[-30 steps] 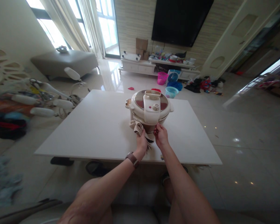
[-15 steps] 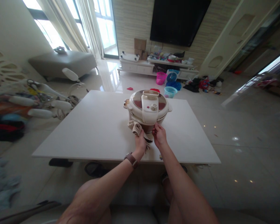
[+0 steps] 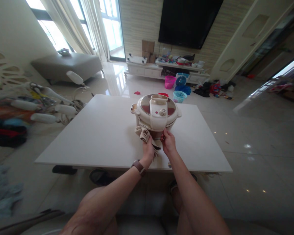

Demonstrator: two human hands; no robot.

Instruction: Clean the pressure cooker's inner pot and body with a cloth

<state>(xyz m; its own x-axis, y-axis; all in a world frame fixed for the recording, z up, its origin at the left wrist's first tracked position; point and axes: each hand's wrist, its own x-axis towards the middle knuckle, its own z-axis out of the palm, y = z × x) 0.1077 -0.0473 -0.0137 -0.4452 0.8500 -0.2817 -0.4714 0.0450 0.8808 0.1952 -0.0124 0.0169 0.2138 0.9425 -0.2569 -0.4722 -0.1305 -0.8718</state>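
Note:
A cream electric pressure cooker [image 3: 158, 114] with a domed, shiny lid, a top handle and a knob stands on the white table [image 3: 107, 137]. My left hand [image 3: 148, 150], a brown watch on its wrist, is closed round a bunched beige cloth [image 3: 144, 133] against the cooker's lower front left. My right hand [image 3: 168, 142] is at the lower front right of the cooker, its fingers pinched together under the lid rim. What those fingers hold, if anything, is too small and hidden to make out.
A small object [image 3: 170, 165] lies at the table's front edge. Beyond the table are a turquoise basket [image 3: 179, 96], a pink bin [image 3: 170, 82] and a low white cabinet [image 3: 143, 71]. A floor lamp with white shades [image 3: 74, 77] stands at the left.
The whole view has shifted very slightly. Both hands, the cloth and the cooker keep nearly the same places.

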